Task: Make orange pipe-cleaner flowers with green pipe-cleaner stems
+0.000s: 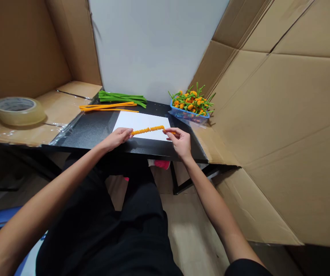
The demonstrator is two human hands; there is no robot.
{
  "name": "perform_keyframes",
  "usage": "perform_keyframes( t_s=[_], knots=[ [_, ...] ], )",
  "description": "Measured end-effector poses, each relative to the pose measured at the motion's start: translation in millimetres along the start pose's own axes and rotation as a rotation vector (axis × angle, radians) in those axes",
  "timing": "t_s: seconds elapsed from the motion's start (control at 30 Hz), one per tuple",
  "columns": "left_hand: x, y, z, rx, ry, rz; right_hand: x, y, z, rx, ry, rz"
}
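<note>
Two hands (115,138) (180,142), one coiled orange pipe cleaner (147,130) between them

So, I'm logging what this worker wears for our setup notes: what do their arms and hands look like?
The left hand and right hand are bare, with no gloves, and no watch or bracelet shows on either wrist. The left forearm and right forearm are bare too. A black sleeve shows at the top of the right arm.

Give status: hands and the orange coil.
Left hand and right hand holding the ends of orange pipe-cleaner coil. Coil over white paper sheet. Loose orange stems beyond sheet, apart from hands.
</note>
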State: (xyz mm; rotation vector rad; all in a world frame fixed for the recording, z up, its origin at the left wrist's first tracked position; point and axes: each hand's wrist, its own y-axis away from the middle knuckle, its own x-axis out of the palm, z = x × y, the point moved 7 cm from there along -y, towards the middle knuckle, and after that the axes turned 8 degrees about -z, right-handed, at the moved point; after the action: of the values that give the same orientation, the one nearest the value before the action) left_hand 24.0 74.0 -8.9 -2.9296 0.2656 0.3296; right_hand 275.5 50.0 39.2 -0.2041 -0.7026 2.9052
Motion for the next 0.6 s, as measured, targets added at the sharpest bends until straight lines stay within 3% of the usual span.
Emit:
perform_keyframes(
  t_s=[0.27, 0.6],
  knots=[
    [-0.5, -1, 4, -0.007, -0.024, 0.027, 0, -5, 6, -0.195, 0.253, 0.06],
    [6.3, 4, -13, 0.124, -0.315, 0.06, 6, -3, -5, -0.228, 0.308, 0.102]
  ],
)
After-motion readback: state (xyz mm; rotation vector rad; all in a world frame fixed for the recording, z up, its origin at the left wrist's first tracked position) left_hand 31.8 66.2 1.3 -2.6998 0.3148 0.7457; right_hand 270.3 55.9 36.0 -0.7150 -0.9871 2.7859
